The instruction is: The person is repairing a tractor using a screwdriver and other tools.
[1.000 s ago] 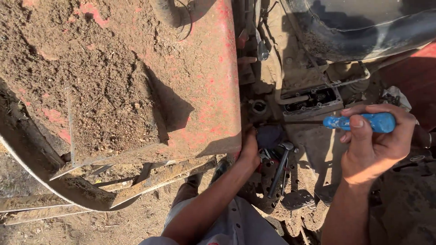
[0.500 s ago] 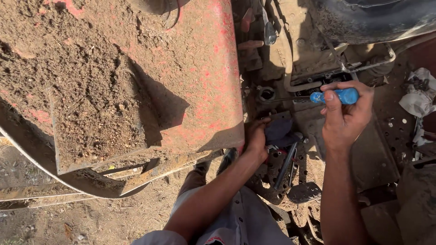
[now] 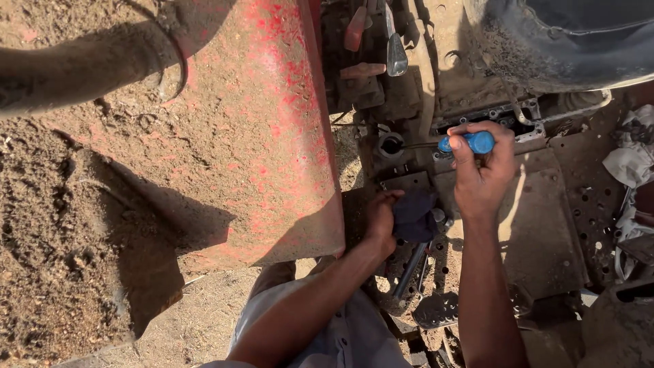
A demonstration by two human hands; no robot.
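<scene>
the fender (image 3: 259,129) lies left of the machine housing (image 3: 409,102). the right hand (image 3: 484,174) holds a screwdriver (image 3: 470,143) above the left hand (image 3: 381,218), which rests on a cloth (image 3: 414,217). rags (image 3: 630,163) lie far right.

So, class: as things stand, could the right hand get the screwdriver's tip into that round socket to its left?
Probably yes: the right hand holds the blue-handled screwdriver, its shaft pointing at the round socket, with nothing between.

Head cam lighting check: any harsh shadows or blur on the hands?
Head view: hard sunlight, sharp dark shadows across the red fender. The right hand on the blue screwdriver is sunlit and crisp; the left hand with the dark cloth sits in shade, detail murky. No motion blur evident.
</scene>
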